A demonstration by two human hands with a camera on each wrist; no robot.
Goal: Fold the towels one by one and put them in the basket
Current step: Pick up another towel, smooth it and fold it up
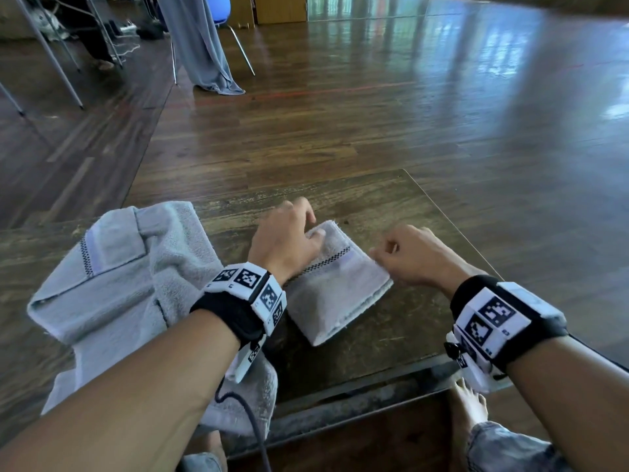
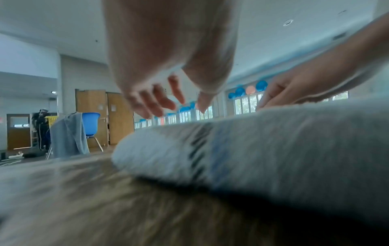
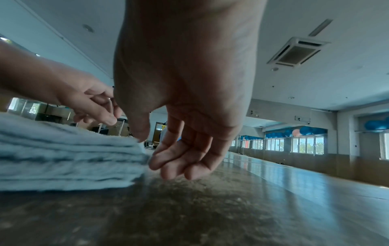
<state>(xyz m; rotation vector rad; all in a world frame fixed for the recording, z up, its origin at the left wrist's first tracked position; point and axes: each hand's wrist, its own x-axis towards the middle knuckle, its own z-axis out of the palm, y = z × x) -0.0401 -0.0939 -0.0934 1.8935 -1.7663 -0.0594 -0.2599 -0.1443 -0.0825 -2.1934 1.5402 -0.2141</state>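
Observation:
A grey towel (image 1: 335, 284), folded into a small thick rectangle with a checked band, lies on the dark wooden table (image 1: 391, 206). My left hand (image 1: 306, 223) sits over its far left corner, thumb resting on the cloth and fingers hanging loose; the left wrist view shows these fingers (image 2: 151, 103) spread above the towel (image 2: 252, 149). My right hand (image 1: 384, 253) is at the towel's right corner. In the right wrist view its thumb (image 3: 139, 133) touches the top of the stacked layers (image 3: 63, 158), and the other fingers hang relaxed beside them.
A heap of unfolded grey towels (image 1: 119, 274) covers the table's left part and hangs over the near edge. The table's front rim (image 1: 357, 386) is close to me, with a bare foot (image 1: 469, 407) below. A chair draped with grey cloth (image 1: 204, 46) stands far back.

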